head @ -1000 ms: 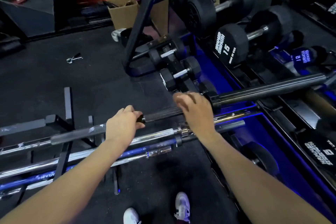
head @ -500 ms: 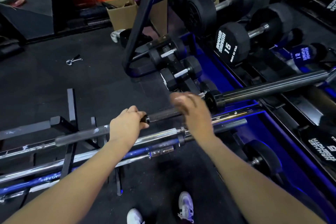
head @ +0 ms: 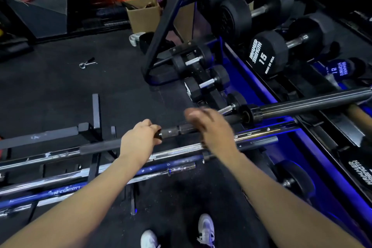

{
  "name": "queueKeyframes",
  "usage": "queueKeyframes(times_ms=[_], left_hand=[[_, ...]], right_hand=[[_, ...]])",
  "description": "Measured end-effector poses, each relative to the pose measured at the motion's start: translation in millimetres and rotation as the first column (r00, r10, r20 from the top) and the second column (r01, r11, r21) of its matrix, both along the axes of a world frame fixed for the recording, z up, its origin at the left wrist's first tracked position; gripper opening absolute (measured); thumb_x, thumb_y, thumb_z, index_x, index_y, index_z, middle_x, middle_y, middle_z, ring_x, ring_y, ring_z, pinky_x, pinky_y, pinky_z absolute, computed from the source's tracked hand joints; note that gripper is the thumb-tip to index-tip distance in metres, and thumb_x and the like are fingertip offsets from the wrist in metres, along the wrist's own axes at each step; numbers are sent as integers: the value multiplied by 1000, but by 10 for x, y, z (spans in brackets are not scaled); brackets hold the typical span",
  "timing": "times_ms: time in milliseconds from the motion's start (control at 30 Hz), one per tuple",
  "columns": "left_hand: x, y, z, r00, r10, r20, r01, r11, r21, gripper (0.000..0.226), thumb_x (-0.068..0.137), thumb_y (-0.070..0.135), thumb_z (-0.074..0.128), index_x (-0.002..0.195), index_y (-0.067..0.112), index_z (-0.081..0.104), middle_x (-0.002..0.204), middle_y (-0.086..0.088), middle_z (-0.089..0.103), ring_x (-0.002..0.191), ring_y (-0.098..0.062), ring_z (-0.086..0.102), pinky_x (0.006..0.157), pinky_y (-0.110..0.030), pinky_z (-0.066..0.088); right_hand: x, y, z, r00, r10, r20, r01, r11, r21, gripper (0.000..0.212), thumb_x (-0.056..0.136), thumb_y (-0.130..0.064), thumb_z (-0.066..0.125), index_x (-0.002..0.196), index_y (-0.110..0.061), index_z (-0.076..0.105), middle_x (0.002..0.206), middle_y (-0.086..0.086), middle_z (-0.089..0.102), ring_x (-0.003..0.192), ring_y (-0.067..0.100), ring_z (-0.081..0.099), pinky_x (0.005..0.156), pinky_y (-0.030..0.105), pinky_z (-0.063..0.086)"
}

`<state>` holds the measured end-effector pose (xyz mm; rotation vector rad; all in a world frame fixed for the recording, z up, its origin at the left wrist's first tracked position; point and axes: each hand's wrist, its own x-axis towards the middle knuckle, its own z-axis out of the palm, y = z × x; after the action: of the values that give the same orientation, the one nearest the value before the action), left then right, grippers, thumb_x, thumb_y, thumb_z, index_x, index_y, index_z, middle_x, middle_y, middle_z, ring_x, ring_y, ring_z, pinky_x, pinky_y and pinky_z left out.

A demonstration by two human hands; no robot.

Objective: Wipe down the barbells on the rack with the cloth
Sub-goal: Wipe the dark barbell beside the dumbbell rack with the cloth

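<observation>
Nearest me are my white shoes [head: 205, 229] on the black floor mat [head: 60, 90], just this side of the black barbell [head: 302, 104], which I take as my landmark. Between the shoes and that bar lie a blue bar [head: 60, 192] and chrome bars [head: 177, 148], stacked side by side on the low rack [head: 96, 110]. My left hand [head: 138, 143] is clenched around the black barbell's shaft, knuckles up. My right hand [head: 211, 129] sits over the same shaft, just right of the left, near the collar; it is blurred, and I cannot tell whether its fingers grasp the bar. I make out no cloth in either hand. Beyond the black barbell's sleeve stands the dumbbell rack with a dumbbell marked 15 [head: 265, 55]. Farther off, past the bar's left part, a spring clip [head: 87, 63] lies on the mat, then a cardboard box [head: 144, 15].
</observation>
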<state>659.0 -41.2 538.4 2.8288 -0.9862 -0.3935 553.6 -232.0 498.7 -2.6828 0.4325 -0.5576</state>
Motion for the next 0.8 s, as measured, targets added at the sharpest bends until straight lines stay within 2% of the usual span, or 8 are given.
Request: queueKeyframes(times_ms=[167,267,367,433,500,633,733,800], left_hand=[[-22,-65,-27,1000,19,3,-19,1000,-11,39,92,32,57,130,31,53,116,4,48,115,-15,47,84,-34,47],[-43,-59,-28,999,23,37,-23,1000,13,32,92,31,56,124,31,57,113,4,48,112,-15,48,77,-32,48],[-16,-25,-33,998,42,41,-42,999,-4,31,92,31,57,123,31,57,108,7,47,108,-13,51,70,-26,41],[2,4,-29,999,49,10,-49,999,-20,35,93,31,56,128,32,53,107,9,46,109,-11,51,71,-24,37],[15,13,-18,999,35,19,-34,999,-14,37,92,29,57,129,33,52,110,9,46,111,-10,49,74,-25,40],[-13,-26,-15,999,11,35,-11,1000,2,33,93,31,57,126,30,55,113,7,47,113,-11,46,76,-28,45],[-28,-46,-12,999,7,33,-7,1000,15,32,93,34,55,125,30,55,113,6,47,113,-12,46,78,-29,46],[-25,-30,1,999,7,36,-8,1000,25,32,93,36,55,123,29,56,112,6,47,112,-13,47,79,-32,48]], right_hand=[[-22,-232,-11,917,-398,-33,399,916,35,29,87,-10,60,116,-12,64,113,15,61,104,36,54,90,41,42],[201,366,-9,974,-226,9,225,971,75,29,78,-6,66,103,-20,67,102,9,64,93,33,56,84,36,41],[234,428,51,999,30,-43,-28,999,46,32,82,-9,65,113,-16,64,109,11,64,97,35,58,83,40,47],[138,122,116,997,-10,-76,12,1000,25,32,86,-13,63,116,-23,64,109,11,63,96,34,58,77,39,48],[1,-266,115,981,-172,-93,173,985,3,27,92,-20,58,118,-26,61,110,11,61,97,33,57,76,37,46],[21,-370,101,909,-405,-98,404,914,-37,26,95,-26,47,110,-10,61,101,18,62,93,38,57,78,42,44],[245,231,68,963,-269,-8,269,963,9,28,87,-32,44,93,-15,65,86,12,65,79,34,58,72,40,46],[297,541,42,996,-84,-18,85,995,57,23,89,-29,49,102,-17,65,95,9,65,86,31,58,78,40,46]])
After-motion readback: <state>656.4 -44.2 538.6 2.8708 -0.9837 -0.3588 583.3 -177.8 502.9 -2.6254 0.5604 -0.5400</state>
